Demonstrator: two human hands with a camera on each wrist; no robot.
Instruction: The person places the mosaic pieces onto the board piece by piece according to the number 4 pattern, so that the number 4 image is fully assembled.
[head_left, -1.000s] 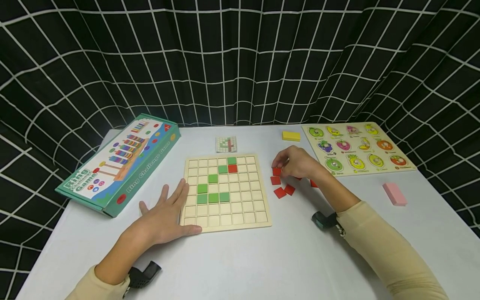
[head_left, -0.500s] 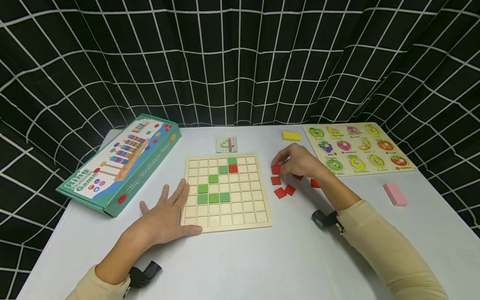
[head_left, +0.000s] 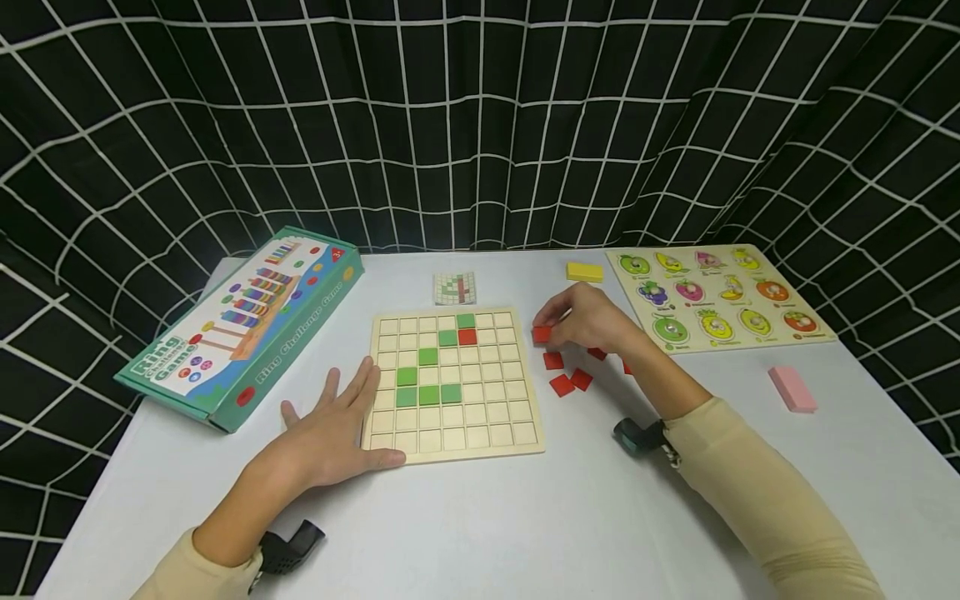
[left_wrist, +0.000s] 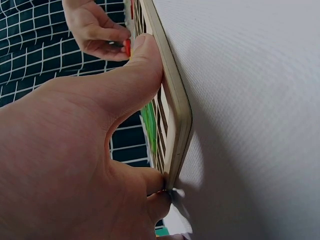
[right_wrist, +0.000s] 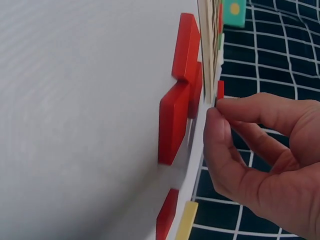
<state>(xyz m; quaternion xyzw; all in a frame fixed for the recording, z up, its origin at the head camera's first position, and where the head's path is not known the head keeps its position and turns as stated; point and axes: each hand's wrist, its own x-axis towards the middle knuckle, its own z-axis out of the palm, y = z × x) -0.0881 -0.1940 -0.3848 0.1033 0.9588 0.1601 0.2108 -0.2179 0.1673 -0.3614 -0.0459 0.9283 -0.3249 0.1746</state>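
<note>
My right hand (head_left: 588, 319) pinches a square red tile (head_left: 542, 334) between thumb and fingertips, off the right side of the wooden grid board (head_left: 453, 437). In the right wrist view, the held tile (right_wrist: 220, 90) shows at the fingertips, lifted off the table. Below that hand lie several loose red tiles (head_left: 562, 385). Fingers spread, my left hand (head_left: 326, 442) steadies the board's left side; its thumb (left_wrist: 145, 55) lies over the front edge. Several green tiles (head_left: 428, 357) and one red tile (head_left: 467, 337) sit in the board's cells.
A small pattern card (head_left: 454, 289) lies behind the board. On the left is a green game box (head_left: 292, 333). A yellow block (head_left: 584, 272), a fruit puzzle board (head_left: 693, 337) and a pink block (head_left: 792, 389) are on the right. A dark gridded curtain (head_left: 480, 125) surrounds the table.
My right hand has shifted slightly left, toward the board, raising the red tile off the table. The left hand stays in place on the board.
</note>
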